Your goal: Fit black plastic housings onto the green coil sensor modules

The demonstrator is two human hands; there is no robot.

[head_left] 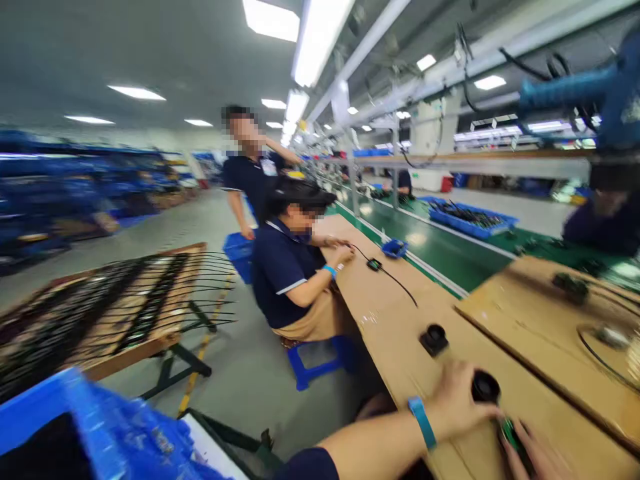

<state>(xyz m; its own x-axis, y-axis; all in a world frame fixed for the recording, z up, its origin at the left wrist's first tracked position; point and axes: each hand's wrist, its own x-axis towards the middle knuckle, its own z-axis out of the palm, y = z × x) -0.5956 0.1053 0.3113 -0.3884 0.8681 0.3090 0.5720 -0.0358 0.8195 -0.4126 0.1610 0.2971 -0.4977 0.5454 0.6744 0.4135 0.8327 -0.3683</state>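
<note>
My left hand (457, 400), with a blue wristband, is curled at a black round cup-like part (485, 387) that lies between its thumb and fingers. The thumb points toward a small green and black piece (511, 435). My right hand (540, 457) has its fingers closed about that piece at the lower right edge; motion blur hides the exact grip. Just beyond my left hand, a similar black part (434, 340) with a square base and round top stands on the cardboard-covered table (370, 313).
A seated co-worker (295, 267) handles a black cable (400, 283) further along the table. Another person (250, 173) stands behind. A blue tray (470, 219) sits on the green conveyor (425, 237). To the left are a rack of cables (150, 300) and a blue bin (100, 427).
</note>
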